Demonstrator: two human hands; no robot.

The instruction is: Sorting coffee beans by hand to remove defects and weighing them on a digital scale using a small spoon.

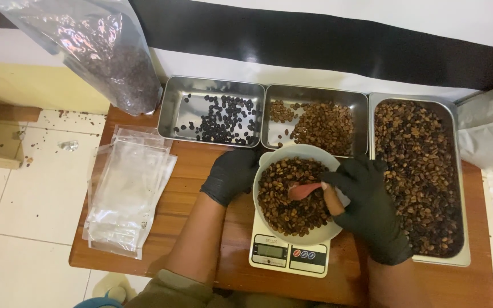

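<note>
A white bowl [300,153] full of brown coffee beans rests on a small white kitchen scale [289,254]. My left hand [230,174], in a black glove, grips the bowl's left rim. My right hand [369,205], also in a black glove, holds an orange scoop [306,190] whose head lies among the beans in the bowl.
Three steel trays stand behind the bowl: dark beans [212,111], lighter beans [315,122] and a large mixed tray [420,171] at the right. Clear plastic pouches [126,191] lie stacked at the table's left. A big bag of beans [106,54] leans at the back left.
</note>
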